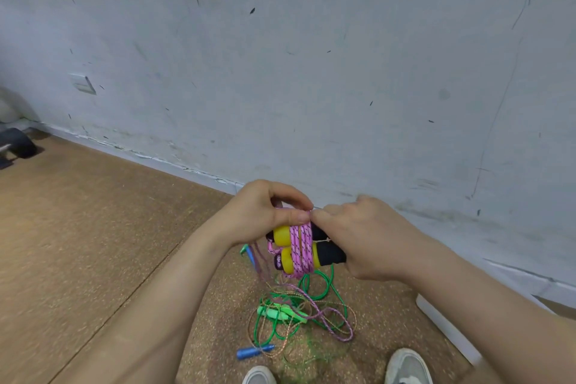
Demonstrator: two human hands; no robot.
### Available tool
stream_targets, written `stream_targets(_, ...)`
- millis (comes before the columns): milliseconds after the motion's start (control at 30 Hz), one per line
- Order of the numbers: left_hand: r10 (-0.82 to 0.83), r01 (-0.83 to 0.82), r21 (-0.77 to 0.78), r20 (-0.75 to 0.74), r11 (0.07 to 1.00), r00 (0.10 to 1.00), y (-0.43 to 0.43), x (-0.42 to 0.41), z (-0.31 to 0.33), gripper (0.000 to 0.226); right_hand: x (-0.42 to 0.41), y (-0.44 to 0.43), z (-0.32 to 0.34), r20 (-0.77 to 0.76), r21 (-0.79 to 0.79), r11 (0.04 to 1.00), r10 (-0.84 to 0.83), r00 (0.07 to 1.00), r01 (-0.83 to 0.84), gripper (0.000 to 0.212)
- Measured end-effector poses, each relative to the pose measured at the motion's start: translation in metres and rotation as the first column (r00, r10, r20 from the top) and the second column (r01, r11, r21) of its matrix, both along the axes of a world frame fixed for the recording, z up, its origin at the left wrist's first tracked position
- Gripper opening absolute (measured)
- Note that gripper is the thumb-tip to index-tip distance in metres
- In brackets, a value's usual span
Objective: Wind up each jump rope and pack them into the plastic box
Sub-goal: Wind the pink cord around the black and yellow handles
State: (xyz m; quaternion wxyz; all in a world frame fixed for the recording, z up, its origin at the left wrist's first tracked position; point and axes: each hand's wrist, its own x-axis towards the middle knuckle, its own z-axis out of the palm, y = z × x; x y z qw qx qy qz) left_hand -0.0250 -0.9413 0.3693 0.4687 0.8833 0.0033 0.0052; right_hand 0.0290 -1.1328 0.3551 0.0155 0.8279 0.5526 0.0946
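Note:
A pink jump rope (301,246) is wound in several turns around its two yellow-and-black handles (324,254), held side by side above the floor. My left hand (265,212) grips the handles from the left, thumb pressed on the top of the coil. My right hand (358,237) holds the black handle ends and pinches the rope at the top. The loose tail of the pink rope (330,319) hangs to the floor. A green jump rope (280,313) and a thin orange rope with a blue handle (254,352) lie tangled below. The plastic box (448,326) shows as a white edge at right.
I stand on a cork floor (93,243) close to a scuffed white wall (311,72). My two shoes (405,366) are at the bottom edge. A dark wheeled object (18,142) sits far left by the wall.

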Motion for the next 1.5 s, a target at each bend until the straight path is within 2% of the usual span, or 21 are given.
stream_targets(133,0.021,-0.023,-0.069,-0.022,0.997,1.0,0.01,-0.001,0.01,0.011,0.001,0.002,0.001,0.134,0.111,0.993,-0.062,0.989,0.047,0.034)
stream_targets(233,0.077,-0.077,-0.173,-0.007,0.982,0.997,0.014,-0.006,0.014,0.008,0.009,-0.002,0.004,0.149,0.202,0.975,-0.12,0.982,0.089,0.037)
stream_targets(367,0.075,-0.102,-0.34,-0.093,0.935,0.993,0.021,-0.01,0.013,0.012,0.01,0.001,0.005,0.109,0.271,0.962,-0.053,0.993,0.022,0.035)
stream_targets(433,0.09,-0.138,-0.487,-0.121,0.862,0.989,0.022,-0.01,0.013,0.033,0.007,0.003,0.008,0.025,0.322,0.946,-0.045,0.999,0.035,0.037)
stream_targets(533,0.174,-0.248,-0.624,-0.179,0.741,0.968,0.011,-0.008,0.001,0.057,0.004,0.007,0.016,-0.241,0.386,0.895,-0.137,0.961,0.224,0.039)
stream_targets(633,0.18,-0.231,-0.64,-0.144,0.733,0.973,-0.008,-0.001,-0.02,0.055,0.01,0.013,0.01,-0.413,0.394,0.818,-0.25,0.876,0.419,0.036)
stream_targets(700,0.209,-0.24,-0.537,-0.121,0.809,0.971,-0.018,0.002,-0.032,0.039,0.018,0.019,0.006,-0.504,0.369,0.747,-0.34,0.794,0.554,0.038)
stream_targets(733,0.225,-0.249,-0.424,-0.106,0.871,0.969,-0.024,0.002,-0.034,0.032,0.022,0.021,0.004,-0.535,0.334,0.71,-0.399,0.744,0.62,0.037)
stream_targets(767,0.231,-0.238,-0.247,-0.059,0.939,0.971,-0.029,0.002,-0.037,0.028,0.026,0.022,0.002,-0.53,0.293,0.689,-0.46,0.713,0.663,0.034)
stream_targets(800,0.207,-0.207,0.006,0.015,0.978,0.978,-0.033,0.001,-0.038,0.024,0.029,0.022,0.0,-0.48,0.263,0.689,-0.514,0.711,0.675,0.031)
stream_targets(833,0.146,-0.17,0.326,0.096,0.93,0.985,-0.036,0.0,-0.037,0.02,0.032,0.022,-0.003,-0.402,0.237,0.704,-0.555,0.728,0.669,0.029)
stream_targets(867,0.083,-0.156,0.597,0.148,0.787,0.985,-0.04,-0.004,-0.033,0.015,0.032,0.022,-0.006,-0.318,0.217,0.727,-0.579,0.751,0.652,0.028)
stream_targets(900,0.035,-0.171,0.743,0.195,0.648,0.98,-0.042,-0.008,-0.028,0.015,0.032,0.021,-0.009,-0.242,0.19,0.75,-0.59,0.77,0.634,0.027)
stream_targets(967,-0.044,-0.153,0.885,0.191,0.44,0.981,-0.041,-0.012,-0.019,0.025,0.032,0.019,-0.013,-0.14,0.14,0.778,-0.596,0.79,0.612,0.027)
stream_targets(1067,-0.181,-0.167,0.918,0.244,0.359,0.953,-0.037,-0.014,-0.007,0.024,0.03,0.012,-0.015,-0.037,0.121,0.809,-0.575,0.817,0.575,0.018)
stream_targets(1100,-0.193,-0.195,0.898,0.288,0.394,0.938,-0.033,-0.013,-0.003,0.019,0.029,0.009,-0.018,-0.005,0.12,0.822,-0.56,0.829,0.556,0.016)
stream_targets(1200,-0.167,-0.159,0.829,0.289,0.536,0.943,-0.016,-0.009,0.001,0.028,0.023,0.007,-0.022,0.058,0.154,0.866,-0.488,0.871,0.476,0.017)
stream_targets(1300,-0.218,-0.094,0.722,0.327,0.685,0.919,-0.007,-0.007,0.006,0.018,0.016,0.012,-0.025,0.168,0.134,0.907,-0.418,0.893,0.399,0.03)
stream_targets(1367,-0.225,-0.034,0.69,0.281,0.723,0.933,-0.005,-0.007,0.006,0.019,0.01,0.012,-0.025,0.213,0.177,0.918,-0.387,0.897,0.354,0.032)
stream_targets(1433,-0.219,-0.017,0.67,0.266,0.742,0.939,-0.004,-0.005,0.004,0.021,0.006,0.012,-0.028,0.241,0.187,0.936,-0.338,0.91,0.298,0.026)
stream_targets(1500,-0.169,0.006,0.591,0.221,0.807,0.961,-0.001,-0.005,0.003,0.021,0.0,0.012,-0.025,0.281,0.205,0.954,-0.271,0.921,0.218,0.018)
